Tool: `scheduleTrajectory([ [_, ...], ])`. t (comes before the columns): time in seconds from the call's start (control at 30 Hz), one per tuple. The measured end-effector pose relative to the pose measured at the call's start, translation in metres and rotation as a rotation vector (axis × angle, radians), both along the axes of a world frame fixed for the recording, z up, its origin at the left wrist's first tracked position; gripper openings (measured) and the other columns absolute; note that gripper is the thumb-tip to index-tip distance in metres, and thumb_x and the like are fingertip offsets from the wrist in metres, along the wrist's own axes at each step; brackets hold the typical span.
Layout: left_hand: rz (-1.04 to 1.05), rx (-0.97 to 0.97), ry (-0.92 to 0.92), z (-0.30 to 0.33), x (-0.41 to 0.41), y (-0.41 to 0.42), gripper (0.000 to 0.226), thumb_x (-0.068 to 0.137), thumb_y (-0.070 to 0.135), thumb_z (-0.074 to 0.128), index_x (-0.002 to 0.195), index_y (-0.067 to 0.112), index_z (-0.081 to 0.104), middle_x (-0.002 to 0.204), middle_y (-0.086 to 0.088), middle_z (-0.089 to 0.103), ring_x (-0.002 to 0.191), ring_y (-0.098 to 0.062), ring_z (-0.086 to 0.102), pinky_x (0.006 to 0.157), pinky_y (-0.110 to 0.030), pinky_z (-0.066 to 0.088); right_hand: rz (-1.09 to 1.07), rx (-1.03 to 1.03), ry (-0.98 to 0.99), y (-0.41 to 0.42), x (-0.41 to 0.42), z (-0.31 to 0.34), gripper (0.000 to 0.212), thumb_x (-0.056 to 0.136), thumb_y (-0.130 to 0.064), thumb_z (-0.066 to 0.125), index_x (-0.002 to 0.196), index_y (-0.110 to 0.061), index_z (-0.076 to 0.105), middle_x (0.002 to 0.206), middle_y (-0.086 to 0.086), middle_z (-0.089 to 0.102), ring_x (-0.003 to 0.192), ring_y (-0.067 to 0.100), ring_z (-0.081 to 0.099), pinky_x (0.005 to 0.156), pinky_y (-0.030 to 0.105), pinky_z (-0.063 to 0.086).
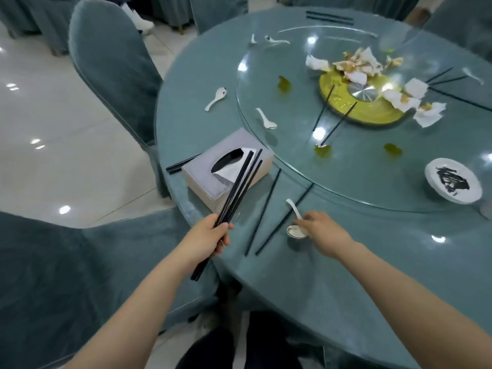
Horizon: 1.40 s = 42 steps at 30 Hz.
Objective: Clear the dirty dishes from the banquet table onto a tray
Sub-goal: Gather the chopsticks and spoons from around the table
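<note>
Dirty dishes are mostly still out, so I judge the clearing barely begun and I see no tray. My left hand (210,237) grips a bundle of black chopsticks (237,187); my right hand (323,230) pinches a white spoon (295,225) on the worktop (332,267), beside two loose chopsticks (262,214). Farther off lie more spoons (216,98), a soiled plate (452,180) and crumpled napkins (356,62)

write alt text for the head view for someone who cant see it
A person's left hand grips a bundle of black chopsticks while the right hand reaches to a white spoon on a round teal banquet table. Beyond lie a tissue box, loose chopsticks, spoons and crumpled napkins.
</note>
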<state>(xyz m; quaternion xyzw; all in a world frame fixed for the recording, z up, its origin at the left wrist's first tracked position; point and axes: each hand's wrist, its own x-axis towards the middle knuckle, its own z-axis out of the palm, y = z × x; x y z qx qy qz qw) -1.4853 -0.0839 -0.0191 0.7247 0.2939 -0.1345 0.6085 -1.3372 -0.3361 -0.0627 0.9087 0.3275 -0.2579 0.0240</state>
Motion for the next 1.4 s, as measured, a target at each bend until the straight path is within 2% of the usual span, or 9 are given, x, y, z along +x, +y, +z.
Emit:
scheduleTrajectory([
  [0.1,-0.002,-0.02,0.024,-0.007,0.016,-0.007,0.018,0.098,0.013,0.041,0.091,0.014,0.057,0.058,0.003,0.059,0.047,-0.011,0.048,0.046,-0.023,0.039,-0.015,0.029,0.024,-0.002,0.003,-0.002,0.042,0.086,-0.008,0.053,0.124,-0.026,0.055,0.113,0.006,0.054,0.109,0.027,0.048,0.084,0.03,0.039],
  [0.23,-0.046,0.061,0.061,-0.019,0.04,-0.024,0.016,0.098,0.013,0.041,0.092,0.012,0.056,0.06,0.001,0.056,0.046,-0.012,0.045,0.045,-0.023,0.037,-0.055,0.129,0.075,-0.013,0.013,-0.006,0.046,0.083,-0.003,0.048,0.119,-0.029,0.061,0.101,0.005,0.054,0.102,0.026,0.052,0.08,0.033,0.046],
  [0.4,-0.293,0.518,0.114,-0.038,0.067,-0.054,0.019,0.099,0.018,0.04,0.108,0.004,0.049,0.094,-0.014,0.062,0.084,-0.029,0.056,0.065,-0.033,0.036,-0.031,0.189,-0.005,-0.025,0.019,-0.013,0.03,0.085,-0.011,0.053,0.107,-0.03,0.064,0.094,-0.002,0.042,0.092,0.022,0.048,0.066,0.03,0.044],
  [0.5,-0.365,0.713,0.174,-0.046,0.079,-0.072,0.022,0.1,0.021,0.039,0.112,0.003,0.041,0.109,-0.02,0.054,0.088,-0.033,0.053,0.067,-0.033,0.035,-0.029,0.203,-0.025,-0.038,0.027,-0.015,0.031,0.086,-0.011,0.055,0.106,-0.03,0.068,0.094,-0.004,0.043,0.093,0.021,0.045,0.069,0.033,0.045],
  [0.63,-0.383,0.77,0.276,-0.054,0.09,-0.093,0.046,0.095,0.044,0.048,0.118,0.006,0.036,0.119,-0.019,0.045,0.084,-0.034,0.055,0.061,-0.036,0.04,-0.098,0.199,-0.037,-0.065,0.04,-0.017,0.028,0.085,-0.009,0.054,0.104,-0.022,0.069,0.105,0.001,0.054,0.099,0.023,0.046,0.075,0.032,0.046],
  [0.77,-0.395,0.871,0.346,-0.06,0.098,-0.105,0.061,0.087,0.055,0.053,0.12,0.008,0.034,0.122,-0.015,0.04,0.088,-0.033,0.059,0.058,-0.035,0.041,-0.166,0.248,-0.043,-0.089,0.047,-0.022,0.024,0.084,-0.01,0.054,0.104,-0.011,0.067,0.101,0.007,0.055,0.098,0.029,0.048,0.079,0.032,0.041],
  [1.0,-0.413,0.891,0.294,-0.064,0.097,-0.114,0.026,0.098,0.034,0.043,0.111,0.011,0.039,0.112,-0.014,0.048,0.076,-0.026,0.047,0.063,-0.037,0.044,-0.162,0.31,-0.023,-0.081,0.05,-0.03,0.042,0.084,-0.019,0.055,0.126,-0.019,0.056,0.112,0.005,0.053,0.105,0.028,0.046,0.092,0.033,0.038],
  [1.23,-0.475,0.849,0.368,-0.057,0.097,-0.109,0.014,0.091,0.011,0.048,0.104,0.005,0.048,0.106,-0.013,0.053,0.083,-0.026,0.05,0.068,-0.035,0.044,-0.078,0.277,0.009,-0.08,0.047,-0.036,0.052,0.092,-0.019,0.05,0.143,-0.017,0.038,0.122,0.006,0.047,0.11,0.027,0.043,0.096,0.034,0.037],
  [1.4,-0.459,0.854,0.387,-0.056,0.094,-0.109,0.019,0.089,0.014,0.05,0.106,0.005,0.048,0.105,-0.01,0.052,0.091,-0.028,0.054,0.068,-0.033,0.04,-0.054,0.259,-0.011,-0.081,0.042,-0.04,0.051,0.097,-0.014,0.042,0.146,-0.017,0.028,0.117,0.005,0.044,0.106,0.024,0.041,0.092,0.029,0.037],
])
